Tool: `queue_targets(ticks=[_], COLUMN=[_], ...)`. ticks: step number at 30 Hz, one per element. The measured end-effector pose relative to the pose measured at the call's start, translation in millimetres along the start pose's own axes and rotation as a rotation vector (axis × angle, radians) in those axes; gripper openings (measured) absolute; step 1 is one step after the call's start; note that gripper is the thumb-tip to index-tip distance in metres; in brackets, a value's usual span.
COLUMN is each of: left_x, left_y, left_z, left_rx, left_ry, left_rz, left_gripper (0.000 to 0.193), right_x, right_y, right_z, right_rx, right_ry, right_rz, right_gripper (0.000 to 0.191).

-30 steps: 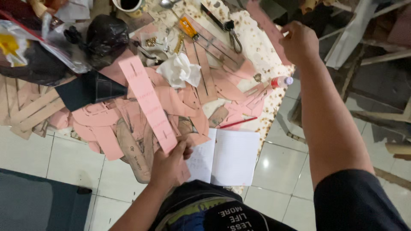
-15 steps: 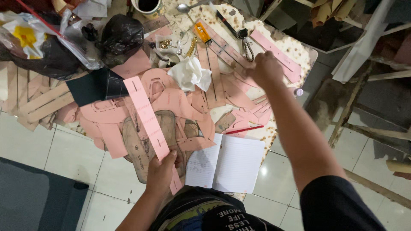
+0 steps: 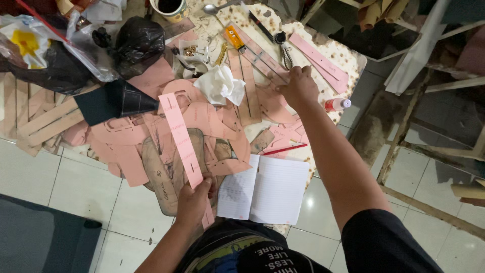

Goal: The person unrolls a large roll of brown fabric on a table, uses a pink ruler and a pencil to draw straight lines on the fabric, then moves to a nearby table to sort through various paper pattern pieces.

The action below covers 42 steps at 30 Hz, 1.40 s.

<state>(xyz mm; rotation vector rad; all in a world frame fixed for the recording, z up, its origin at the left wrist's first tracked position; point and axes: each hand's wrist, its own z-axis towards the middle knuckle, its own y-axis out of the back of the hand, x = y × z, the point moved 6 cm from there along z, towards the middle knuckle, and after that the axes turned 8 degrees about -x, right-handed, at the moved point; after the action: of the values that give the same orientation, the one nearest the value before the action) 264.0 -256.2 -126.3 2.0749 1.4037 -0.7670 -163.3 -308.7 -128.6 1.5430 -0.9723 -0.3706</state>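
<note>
My left hand (image 3: 193, 198) grips the near end of a long pink paper pattern strip (image 3: 179, 136), which points away from me over the pile. My right hand (image 3: 298, 86) reaches across the table, its fingers pressed down on brown pattern strips (image 3: 262, 63) lying flat near the far side; whether it grips one I cannot tell. An open lined notebook (image 3: 265, 189) lies at the near edge between my arms, with a red pen (image 3: 284, 149) just beyond it. Pink and brown cut pattern pieces (image 3: 202, 119) cover the table.
A crumpled white tissue (image 3: 220, 85), an orange utility knife (image 3: 235, 39), scissors (image 3: 286, 50), a spoon (image 3: 212, 8) and a cup (image 3: 168, 7) lie farther back. Black and clear plastic bags (image 3: 76, 50) crowd the left. A small red-capped bottle (image 3: 337, 104) sits at the right edge. White tile floor below.
My right hand has come in from the far right edge and lowered onto the brown strips near the scissors. My left hand keeps hold of the pink strip.
</note>
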Motion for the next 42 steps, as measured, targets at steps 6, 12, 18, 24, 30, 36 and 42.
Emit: queue_targets(ticks=[6, 12, 18, 24, 30, 36, 42], left_x=[14, 21, 9, 5, 11, 8, 3], left_y=[15, 21, 21, 19, 19, 18, 23], left_z=[9, 11, 4, 2, 6, 8, 5], left_rx=[-0.083, -0.092, -0.064, -0.026, -0.046, -0.107, -0.149], left_ry=[0.071, 0.088, 0.071, 0.052, 0.023, 0.048, 0.06], left_rz=[0.045, -0.016, -0.1, -0.167, -0.151, -0.044, 0.065], left_gripper=[0.025, 0.028, 0.024, 0.023, 0.026, 0.028, 0.03], right_x=[0, -6, -71, -115, -47, 66, 98], right_y=[4, 12, 73, 83, 42, -58, -57], right_z=[1, 4, 33, 52, 19, -91, -123], right_rx=[-0.01, 0.146, -0.036, 0.098, 0.141, 0.225, -0.178], right_ry=[-0.028, 0.074, -0.112, 0.001, -0.151, -0.112, 0.202], right_rz=[0.113, 0.098, 0.326, -0.238, 0.255, 0.149, 0.443], right_gripper=[0.068, 0.038, 0.027, 0.06, 0.073, 0.088, 0.068])
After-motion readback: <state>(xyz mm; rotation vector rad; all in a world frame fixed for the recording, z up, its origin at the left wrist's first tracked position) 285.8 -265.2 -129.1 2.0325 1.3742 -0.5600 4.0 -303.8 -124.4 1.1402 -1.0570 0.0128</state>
